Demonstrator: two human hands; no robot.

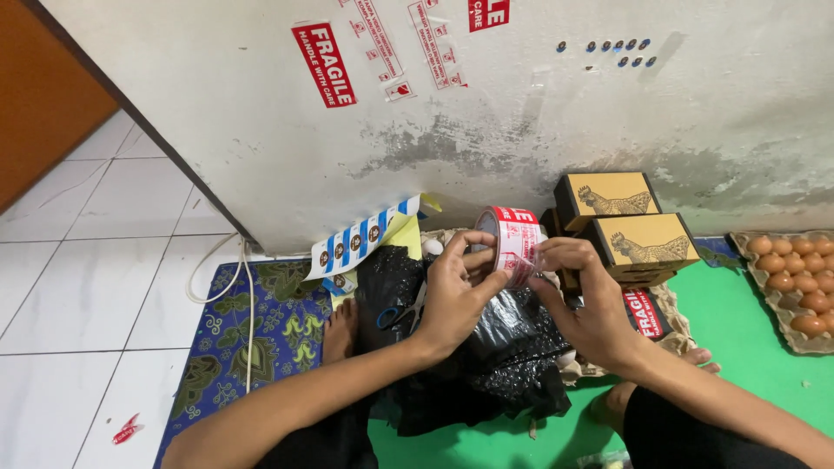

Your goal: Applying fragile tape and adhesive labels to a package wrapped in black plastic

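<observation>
Head view: I look down and see my two hands meet over a roll of tape [512,239]. The roll is red and white with clear film. My left hand [456,291] holds the roll from the left side, with its fingers [473,247] curled tight around the rim. My right hand [591,304] is on the right side, and its fingers [556,256] are pinched together on the loose end of the tape, right at the roll. The roll is up in the air, above a crumpled black plastic bag [495,356] that lies in front of me. Just behind the roll stand two tan boxes [638,230] with a hen drawn on each. A tray of brown eggs [795,287] sits well apart at the far right, on a green mat [738,330]. To the left is a blue cloth with leaf shapes [261,339] on the white tiled floor [87,295]. A grey wall [521,104] with red stickers is behind it all.
</observation>
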